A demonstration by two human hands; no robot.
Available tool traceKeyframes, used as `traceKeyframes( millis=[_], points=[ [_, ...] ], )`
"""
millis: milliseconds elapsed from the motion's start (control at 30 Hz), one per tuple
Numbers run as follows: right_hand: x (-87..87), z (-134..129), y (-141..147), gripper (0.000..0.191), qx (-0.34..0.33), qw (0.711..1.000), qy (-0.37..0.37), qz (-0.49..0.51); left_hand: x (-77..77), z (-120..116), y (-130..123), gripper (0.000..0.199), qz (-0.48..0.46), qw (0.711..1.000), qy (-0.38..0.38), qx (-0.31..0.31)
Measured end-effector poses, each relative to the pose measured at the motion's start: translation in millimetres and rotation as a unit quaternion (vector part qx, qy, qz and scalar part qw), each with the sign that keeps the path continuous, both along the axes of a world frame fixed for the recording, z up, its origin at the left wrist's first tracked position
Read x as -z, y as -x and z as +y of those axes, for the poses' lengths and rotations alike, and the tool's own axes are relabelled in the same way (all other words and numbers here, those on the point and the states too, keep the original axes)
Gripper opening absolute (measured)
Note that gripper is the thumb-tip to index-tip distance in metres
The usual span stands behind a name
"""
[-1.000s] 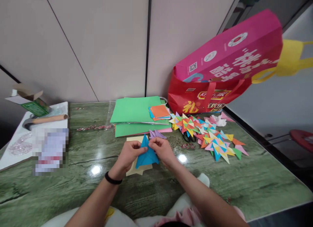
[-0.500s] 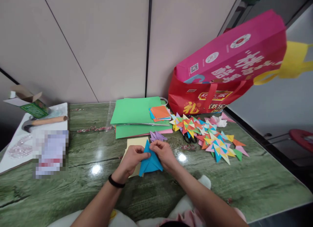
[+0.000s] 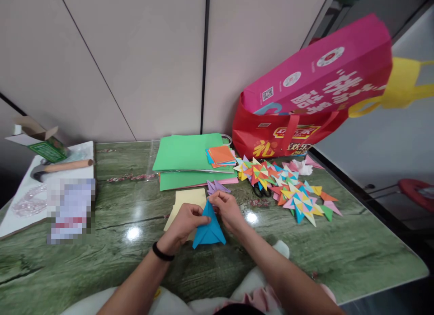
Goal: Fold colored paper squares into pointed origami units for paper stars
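Between my hands is a blue folded paper point(image 3: 210, 229), a pointed triangle with its tip away from me and creases across its wide near end. My left hand point(image 3: 186, 222) grips its left side, thumb lying on top. At the tip, my right hand point(image 3: 226, 209) pinches the paper between thumb and fingers. Pale yellow paper sheets point(image 3: 181, 204) lie under and beside my left hand. Just beyond my fingertips sits a purple folded paper piece point(image 3: 218, 187) with pointed ends.
Green paper sheets point(image 3: 188, 152) carry a stack of small coloured squares point(image 3: 221, 155). Colourful folded paper stars point(image 3: 300, 199) lie to the right, near black scissors handles point(image 3: 261, 191). Behind stands a red gift bag point(image 3: 251, 129). At left, a hammer point(image 3: 64, 166) and green box point(image 3: 47, 145) rest on a white board.
The blue paper has turned slightly so its tip points more directly away from me. My left thumb has shifted a little to the right along it; both hands keep hold.
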State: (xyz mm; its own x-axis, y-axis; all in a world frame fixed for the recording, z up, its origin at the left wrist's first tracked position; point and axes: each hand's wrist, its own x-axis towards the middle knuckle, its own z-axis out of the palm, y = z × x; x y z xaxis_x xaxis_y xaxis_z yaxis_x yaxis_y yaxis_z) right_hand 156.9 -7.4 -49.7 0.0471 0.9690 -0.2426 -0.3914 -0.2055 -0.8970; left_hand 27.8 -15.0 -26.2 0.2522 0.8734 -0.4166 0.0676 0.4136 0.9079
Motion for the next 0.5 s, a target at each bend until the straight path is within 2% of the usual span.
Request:
traceKeyframes(
  millis=[233, 400, 500],
  points=[
    [-2.0, 0.7, 0.5, 0.024, -0.011, 1.0, 0.003, 0.001, -3.0, 1.3, 2.2, 0.019, -0.02, 1.0, 0.005, -0.014],
    [-6.2, -2.5, 3.1, 0.035, -0.058, 0.997, -0.044, -0.023, -0.4, 9.5, 10.3, 0.027, -0.061, 0.99, -0.017, -0.125],
    [-6.2, -2.6, 4.3, 0.027, -0.062, 0.995, -0.058, -0.047, 0.7, 11.4, 12.1, 0.029, -0.078, 0.984, -0.022, -0.162]
  ],
)
